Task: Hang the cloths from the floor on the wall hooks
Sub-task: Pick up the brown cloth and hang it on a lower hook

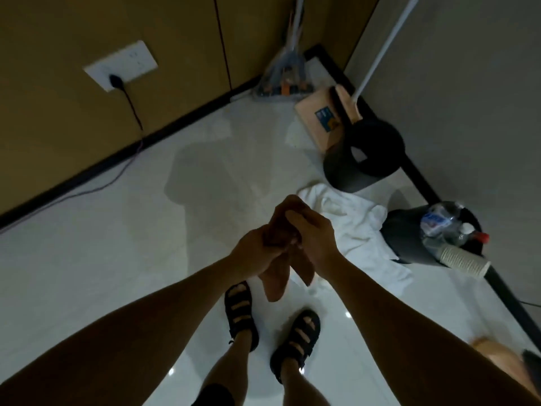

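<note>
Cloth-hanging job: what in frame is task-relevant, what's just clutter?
Job:
- brown cloth, gripped by left hand and right hand
- white cloth, on the floor
(wall hooks not in view)

Lying about:
- dustpan
- black bin
- second bin holding plastic bottles
- paper cups
- wall socket

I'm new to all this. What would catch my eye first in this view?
First, the middle of the view: the left hand and the right hand together hold a brown cloth above the sandalled feet. Just to their right a white cloth lies crumpled on the floor, beside a dark bin filled with plastic bottles and paper cups.
</note>
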`<state>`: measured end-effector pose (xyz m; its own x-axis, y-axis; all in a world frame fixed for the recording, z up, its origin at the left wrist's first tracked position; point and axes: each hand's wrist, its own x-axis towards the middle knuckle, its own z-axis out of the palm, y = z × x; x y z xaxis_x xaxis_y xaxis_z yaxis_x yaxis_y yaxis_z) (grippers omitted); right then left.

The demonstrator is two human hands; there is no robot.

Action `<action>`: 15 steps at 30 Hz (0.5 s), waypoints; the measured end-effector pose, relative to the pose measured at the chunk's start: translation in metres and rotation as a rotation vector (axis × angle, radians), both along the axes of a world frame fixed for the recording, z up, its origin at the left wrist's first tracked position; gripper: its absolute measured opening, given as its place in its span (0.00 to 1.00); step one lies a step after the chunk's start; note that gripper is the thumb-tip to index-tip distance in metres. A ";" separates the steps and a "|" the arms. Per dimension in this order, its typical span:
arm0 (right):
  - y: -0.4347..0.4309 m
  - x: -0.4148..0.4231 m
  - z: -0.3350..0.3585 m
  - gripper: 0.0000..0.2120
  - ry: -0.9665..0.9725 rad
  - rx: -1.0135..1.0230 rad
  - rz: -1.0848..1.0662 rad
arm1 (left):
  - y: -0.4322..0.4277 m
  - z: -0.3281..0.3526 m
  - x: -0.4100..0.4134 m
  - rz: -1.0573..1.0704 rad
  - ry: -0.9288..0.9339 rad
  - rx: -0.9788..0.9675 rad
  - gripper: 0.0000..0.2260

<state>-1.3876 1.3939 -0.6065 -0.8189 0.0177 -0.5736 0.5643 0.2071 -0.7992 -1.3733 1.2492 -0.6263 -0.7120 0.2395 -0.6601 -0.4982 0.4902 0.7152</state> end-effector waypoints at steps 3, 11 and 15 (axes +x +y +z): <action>0.003 -0.022 0.083 0.11 0.213 0.205 0.134 | -0.021 0.099 -0.025 0.145 -0.018 0.127 0.10; -0.001 -0.020 0.258 0.10 -0.015 -0.198 0.402 | -0.067 0.328 -0.010 0.229 0.127 0.346 0.18; -0.039 -0.018 0.337 0.04 0.154 -0.209 0.504 | -0.088 0.406 0.026 0.105 0.234 0.270 0.22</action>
